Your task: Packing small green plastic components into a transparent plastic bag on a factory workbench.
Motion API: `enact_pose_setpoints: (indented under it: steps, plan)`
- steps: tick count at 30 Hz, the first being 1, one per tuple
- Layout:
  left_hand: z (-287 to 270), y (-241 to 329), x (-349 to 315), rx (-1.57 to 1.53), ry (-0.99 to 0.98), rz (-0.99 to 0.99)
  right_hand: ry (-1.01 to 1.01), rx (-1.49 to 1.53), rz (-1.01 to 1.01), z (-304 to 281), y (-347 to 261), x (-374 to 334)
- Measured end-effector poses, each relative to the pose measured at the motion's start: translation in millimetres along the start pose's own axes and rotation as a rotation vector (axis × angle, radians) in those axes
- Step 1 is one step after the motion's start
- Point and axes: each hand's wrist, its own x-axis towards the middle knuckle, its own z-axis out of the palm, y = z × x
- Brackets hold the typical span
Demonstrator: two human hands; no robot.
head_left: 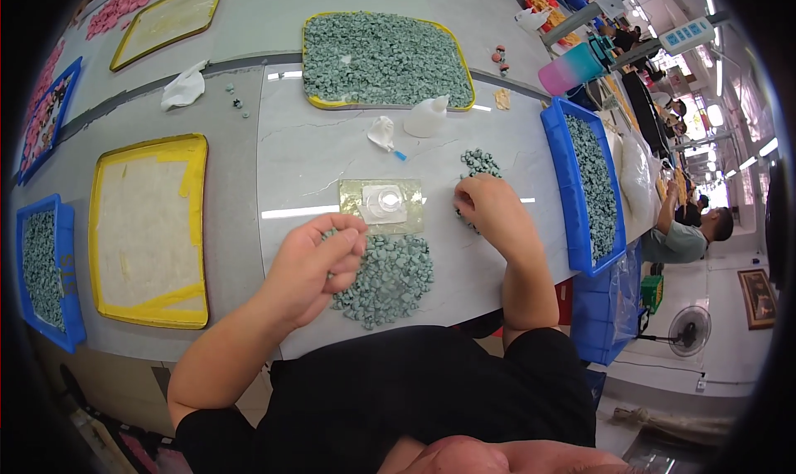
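My left hand (317, 265) hovers over the left edge of a loose pile of small grey-green pieces (390, 279). Its fingers are curled and the thumb presses toward the index finger; anything between them is too small to make out. Just beyond that pile lies a flat yellowish plate (408, 222) with a small clear round dish (387, 200) on it. Over a smaller heap of darker green pieces (479, 162), my right hand (495, 211) points its fingers down, drawn together. Whatever the right fingertips grip is hidden behind the hand.
Beyond the plate are a white squeeze bottle (426, 118), a crumpled white bag (381, 133) and a yellow-rimmed tray (385, 60) full of green pieces. Blue bins (593, 263) (68, 308) stand at both sides. A yellow-edged tray (149, 225) lies left; a tumbler (572, 68) stands far right.
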Motion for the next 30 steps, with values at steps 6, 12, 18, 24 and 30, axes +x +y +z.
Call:
enact_pose_setpoints:
  steps: [6,12,18,24,30]
  plan:
    - [-3,5,2,-0.010,0.089,0.087,0.121,0.312,-0.068,4,-18,5]
    - [-3,12,3,-0.064,0.032,0.078,0.094,0.577,-0.107,15,-26,8]
    - [-10,14,10,-0.178,0.134,0.105,0.172,0.319,-0.161,28,-23,11]
    - [-15,11,16,-0.283,0.223,0.117,0.148,0.265,-0.176,22,-16,5]
    - [-11,11,22,-0.325,0.227,0.150,0.226,0.315,-0.192,22,-17,5]
